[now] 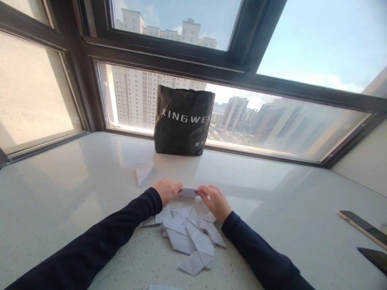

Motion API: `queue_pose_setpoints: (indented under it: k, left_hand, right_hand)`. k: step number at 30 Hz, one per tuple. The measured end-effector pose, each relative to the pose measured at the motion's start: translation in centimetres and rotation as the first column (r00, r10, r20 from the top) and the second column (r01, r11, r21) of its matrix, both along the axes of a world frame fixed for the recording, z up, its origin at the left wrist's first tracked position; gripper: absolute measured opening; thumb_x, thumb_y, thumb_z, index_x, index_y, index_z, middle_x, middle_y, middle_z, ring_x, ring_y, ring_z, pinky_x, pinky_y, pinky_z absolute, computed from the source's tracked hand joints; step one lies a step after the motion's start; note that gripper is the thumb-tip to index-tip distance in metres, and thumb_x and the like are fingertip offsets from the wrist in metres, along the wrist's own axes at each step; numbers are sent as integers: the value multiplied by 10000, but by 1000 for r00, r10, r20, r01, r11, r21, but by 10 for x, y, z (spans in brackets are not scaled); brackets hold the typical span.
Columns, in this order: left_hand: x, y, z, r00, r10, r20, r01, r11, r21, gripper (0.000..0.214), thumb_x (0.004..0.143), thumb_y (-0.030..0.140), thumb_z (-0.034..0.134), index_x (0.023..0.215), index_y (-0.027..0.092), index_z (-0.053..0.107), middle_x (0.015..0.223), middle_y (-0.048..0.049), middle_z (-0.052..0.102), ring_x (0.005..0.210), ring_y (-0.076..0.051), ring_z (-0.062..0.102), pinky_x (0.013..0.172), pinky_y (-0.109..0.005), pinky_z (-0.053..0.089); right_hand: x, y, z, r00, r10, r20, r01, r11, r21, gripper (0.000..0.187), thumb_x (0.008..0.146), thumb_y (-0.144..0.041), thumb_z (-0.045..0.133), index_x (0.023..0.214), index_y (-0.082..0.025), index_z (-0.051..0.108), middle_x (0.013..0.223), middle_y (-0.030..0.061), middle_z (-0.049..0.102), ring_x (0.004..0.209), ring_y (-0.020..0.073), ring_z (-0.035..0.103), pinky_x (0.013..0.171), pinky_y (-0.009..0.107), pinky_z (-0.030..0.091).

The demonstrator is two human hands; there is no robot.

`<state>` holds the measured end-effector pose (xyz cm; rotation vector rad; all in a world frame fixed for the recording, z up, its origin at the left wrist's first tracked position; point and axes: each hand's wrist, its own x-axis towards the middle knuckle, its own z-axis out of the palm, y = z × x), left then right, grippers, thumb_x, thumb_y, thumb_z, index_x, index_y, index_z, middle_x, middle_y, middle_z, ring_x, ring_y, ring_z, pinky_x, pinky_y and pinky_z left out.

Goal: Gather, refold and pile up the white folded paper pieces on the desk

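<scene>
Black bag [183,121] upright by the window [272,117], white countertop [75,189], two phones [363,227] at right edge.

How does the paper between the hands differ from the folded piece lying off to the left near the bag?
The paper is pinched between the left hand and right hand; the folded piece lies untouched. The paper sits just beyond the pile; the folded piece lies alone, nearer the bag. The paper looks flat and strip-like; the folded piece is a pointed wedge. Both are white.

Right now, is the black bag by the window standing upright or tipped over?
Upright: the black bag stands on its base on the white sill, its white lettering reading level.
</scene>
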<state>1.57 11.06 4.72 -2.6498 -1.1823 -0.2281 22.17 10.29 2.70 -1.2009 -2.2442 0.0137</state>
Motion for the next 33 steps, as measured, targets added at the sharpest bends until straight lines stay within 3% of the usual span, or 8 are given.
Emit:
queue_pose_setpoints:
  k: [9, 13, 18, 21, 23, 26, 30, 33]
  left_hand:
    - [-1, -1, -6, 999, -7, 52, 7, 1000, -3, 230, 855, 276, 390, 727, 140, 525, 647, -67, 591, 610, -189, 547, 557, -274, 390]
    - [-8, -6, 4, 994, 20, 111, -22, 1000, 17, 259, 860, 277, 370, 703, 144, 527, 620, -61, 573, 621, -193, 535, 576, -282, 393]
    - [-32, -18, 18, 945, 95, 314, -120, 991, 60, 305, 868, 354, 307, 921, 128, 505, 730, -63, 555, 693, -195, 522, 641, -309, 406]
    - [-41, -31, 12, 812, 131, 569, -131, 991, -41, 322, 853, 365, 315, 1001, 123, 469, 782, -55, 541, 663, -168, 505, 676, -324, 414]
    - [-39, -42, 5, 703, 171, 690, -39, 978, -203, 369, 823, 409, 367, 1037, 120, 452, 820, -57, 546, 578, -132, 476, 621, -298, 425]
    - [-28, -57, -3, 515, 280, 810, 209, 875, -436, 476, 765, 465, 461, 1084, 112, 438, 824, -56, 573, 510, -98, 462, 501, -232, 409]
    - [-15, -67, -10, 238, 491, 838, 429, 721, -544, 460, 709, 519, 518, 898, 103, 562, 490, 14, 531, 397, -91, 460, 369, -182, 327]
    - [-15, -65, -12, 117, 547, 829, 416, 731, -541, 439, 680, 533, 543, 568, 109, 558, 366, 15, 484, 317, -72, 413, 333, -179, 303]
  right_hand:
    - [-2, -1, 1, 998, 22, -60, -27, 997, -72, 212, 824, -301, 452, 740, -185, 608, 671, 37, 618, 656, 176, 524, 630, 279, 363]
    - [-7, -6, 3, 987, 40, -156, -61, 990, -129, 244, 815, -345, 445, 734, -184, 609, 603, 15, 586, 595, 160, 515, 594, 269, 373]
    - [-6, -5, 7, 939, 26, -342, -108, 969, -224, 313, 817, -413, 409, 751, -170, 595, 522, -10, 536, 511, 133, 505, 523, 243, 396]
    - [-3, -2, 12, 894, 11, -447, -154, 946, -285, 359, 812, -454, 394, 746, -153, 578, 493, -15, 507, 477, 123, 489, 485, 234, 407]
    - [-5, -6, 18, 872, 24, -489, -210, 921, -328, 373, 801, -472, 403, 723, -147, 568, 491, -14, 505, 463, 115, 481, 469, 228, 411]
    - [-18, -20, 25, 858, 70, -508, -302, 870, -391, 371, 791, -474, 426, 699, -145, 569, 498, -12, 520, 458, 105, 483, 460, 219, 410]
    - [-41, -41, 28, 870, 132, -475, -383, 788, -482, 350, 797, -459, 436, 720, -149, 582, 515, -12, 536, 479, 105, 491, 467, 214, 397]
    - [-45, -47, 30, 907, 41, -420, -209, 909, -362, 306, 776, -453, 479, 847, -162, 543, 656, 11, 562, 572, 126, 510, 511, 233, 413]
